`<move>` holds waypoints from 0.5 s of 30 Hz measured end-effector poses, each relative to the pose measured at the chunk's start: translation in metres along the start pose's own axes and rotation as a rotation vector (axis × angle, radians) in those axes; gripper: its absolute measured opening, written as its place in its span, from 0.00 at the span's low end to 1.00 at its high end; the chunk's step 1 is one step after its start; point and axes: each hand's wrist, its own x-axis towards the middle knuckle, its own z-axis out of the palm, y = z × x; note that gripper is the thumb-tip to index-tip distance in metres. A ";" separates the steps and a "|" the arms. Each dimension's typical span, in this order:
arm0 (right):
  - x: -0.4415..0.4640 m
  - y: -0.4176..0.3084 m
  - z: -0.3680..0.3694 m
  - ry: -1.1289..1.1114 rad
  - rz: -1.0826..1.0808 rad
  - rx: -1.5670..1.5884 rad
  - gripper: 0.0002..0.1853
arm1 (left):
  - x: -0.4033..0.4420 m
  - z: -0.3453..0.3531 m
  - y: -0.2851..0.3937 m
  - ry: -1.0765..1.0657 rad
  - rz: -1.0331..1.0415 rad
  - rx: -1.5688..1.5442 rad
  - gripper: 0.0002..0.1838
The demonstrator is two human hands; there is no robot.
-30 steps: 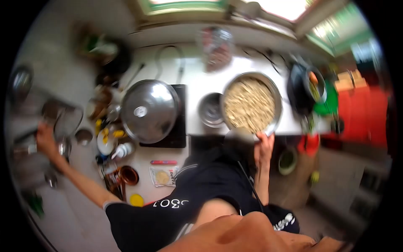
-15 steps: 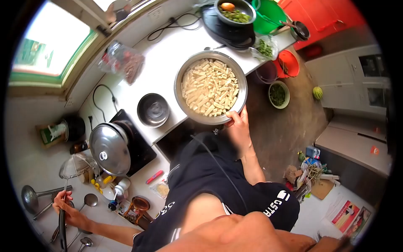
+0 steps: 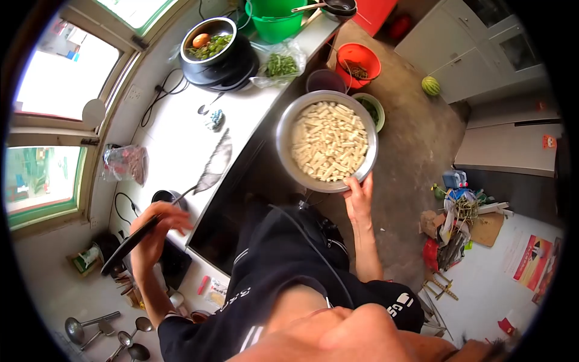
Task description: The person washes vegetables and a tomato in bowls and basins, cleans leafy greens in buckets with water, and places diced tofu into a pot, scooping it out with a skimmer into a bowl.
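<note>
My right hand (image 3: 358,196) grips the near rim of a wide metal basin (image 3: 286,158), thumb on the edge. Pale, short-cut strips (image 3: 330,140) fill it, apparently in liquid. The basin appears out past the counter's front edge, above the floor. In my left hand (image 3: 158,226) is the black handle of a wire mesh strainer (image 3: 215,161). Its mesh head, smeared by motion, is over the white counter (image 3: 175,145), to the left of the basin. A small metal bowl (image 3: 164,196) is partly hidden behind my left hand.
A black appliance (image 3: 226,72) on the counter bears a pot (image 3: 192,30) of greens. Beside it are bagged greens (image 3: 280,64) and a green bucket (image 3: 276,27). On the floor stand a red bucket (image 3: 360,55) and a watermelon (image 3: 430,85). Ladles (image 3: 75,330) hang at lower left.
My left hand has brought the strainer from the hanging utensils up over the counter. The basin has shifted right, off the counter, with my right hand on its rim. The camera view has turned.
</note>
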 end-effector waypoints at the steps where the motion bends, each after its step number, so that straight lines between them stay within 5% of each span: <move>1: 0.001 -0.013 -0.010 0.062 -0.003 0.016 0.33 | 0.016 0.015 -0.009 -0.078 0.043 -0.093 0.15; 7: 0.005 -0.049 -0.099 0.283 -0.076 0.013 0.35 | 0.098 0.113 -0.007 -0.443 -0.115 -0.493 0.17; 13: 0.010 -0.064 -0.155 0.461 -0.219 0.127 0.37 | 0.193 0.197 -0.022 -0.642 0.063 -0.539 0.28; 15: 0.020 -0.072 -0.163 0.522 -0.254 0.130 0.38 | 0.231 0.220 -0.020 -0.640 -0.236 -0.731 0.25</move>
